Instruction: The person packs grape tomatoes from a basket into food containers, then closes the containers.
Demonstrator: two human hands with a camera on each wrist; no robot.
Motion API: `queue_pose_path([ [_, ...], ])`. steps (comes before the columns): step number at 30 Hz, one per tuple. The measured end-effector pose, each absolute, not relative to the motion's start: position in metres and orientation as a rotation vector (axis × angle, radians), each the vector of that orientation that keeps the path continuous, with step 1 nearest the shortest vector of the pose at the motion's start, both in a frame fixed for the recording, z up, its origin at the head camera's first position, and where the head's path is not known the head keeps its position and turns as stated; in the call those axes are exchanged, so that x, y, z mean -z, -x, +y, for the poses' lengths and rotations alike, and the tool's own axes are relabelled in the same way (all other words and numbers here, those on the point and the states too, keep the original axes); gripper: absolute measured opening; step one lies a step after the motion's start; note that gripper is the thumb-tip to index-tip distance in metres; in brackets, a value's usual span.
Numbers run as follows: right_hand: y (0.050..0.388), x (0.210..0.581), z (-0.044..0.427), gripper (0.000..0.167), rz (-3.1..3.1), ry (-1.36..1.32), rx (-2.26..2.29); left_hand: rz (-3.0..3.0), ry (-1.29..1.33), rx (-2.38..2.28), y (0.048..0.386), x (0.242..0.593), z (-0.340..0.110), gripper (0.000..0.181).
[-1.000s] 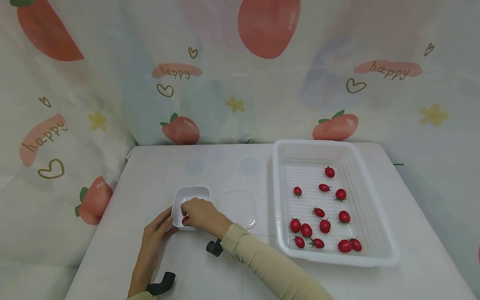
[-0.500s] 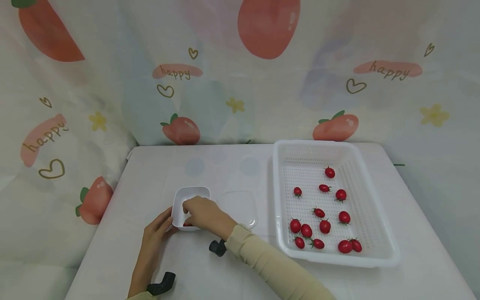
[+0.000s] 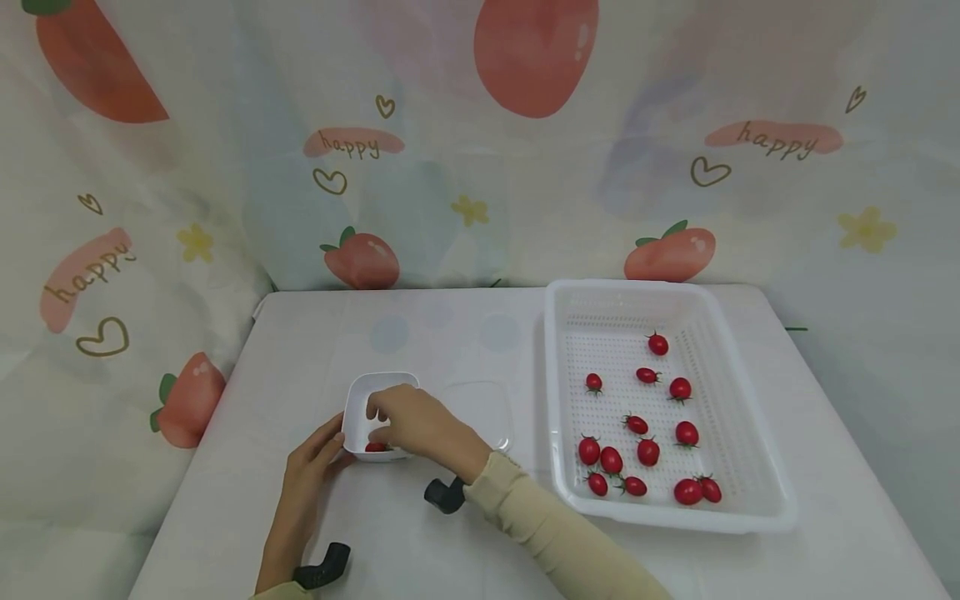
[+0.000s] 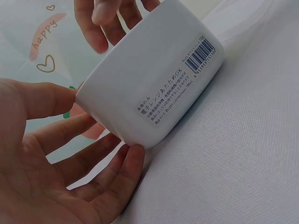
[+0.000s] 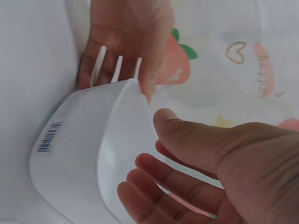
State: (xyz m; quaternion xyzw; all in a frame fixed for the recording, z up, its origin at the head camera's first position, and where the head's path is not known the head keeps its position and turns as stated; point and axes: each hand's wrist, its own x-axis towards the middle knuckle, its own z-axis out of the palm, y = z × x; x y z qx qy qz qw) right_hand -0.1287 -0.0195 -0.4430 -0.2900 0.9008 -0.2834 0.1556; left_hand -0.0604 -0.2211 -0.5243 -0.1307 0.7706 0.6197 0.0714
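Observation:
A small white square box (image 3: 357,433) stands on the white-covered table; printed text and a barcode show on its side wall (image 4: 159,88). My left hand (image 3: 311,462) rests against its left side, with fingertips touching the rim and lower corner. Over the box hovers my right hand (image 3: 420,423), its fingers inside the opening; thumb and fingers are apart, with nothing seen between them in the right wrist view (image 5: 196,172). A red cherry tomato (image 3: 377,447) lies in the box near its front wall, partly visible. My right hand hides some of the inside.
A clear lid (image 3: 483,412) lies flat just right of the box. Farther right stands a large white perforated basket (image 3: 750,450) with several cherry tomatoes (image 3: 648,452) spread over its floor. A fruit-patterned cloth (image 3: 435,167) hangs behind the table.
My right thumb and fingers have spread and let go of the cherry tomato, which now lies in the box. That hand has shifted slightly right. The left hand keeps its place.

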Motion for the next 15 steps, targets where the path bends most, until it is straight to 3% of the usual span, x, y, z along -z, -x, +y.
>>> queue_pose_path([
  [15,0.128,0.414,0.024,0.028,2.486,0.718,1.075,2.324,0.412,-1.826,0.061,0.521,-0.219,0.049],
])
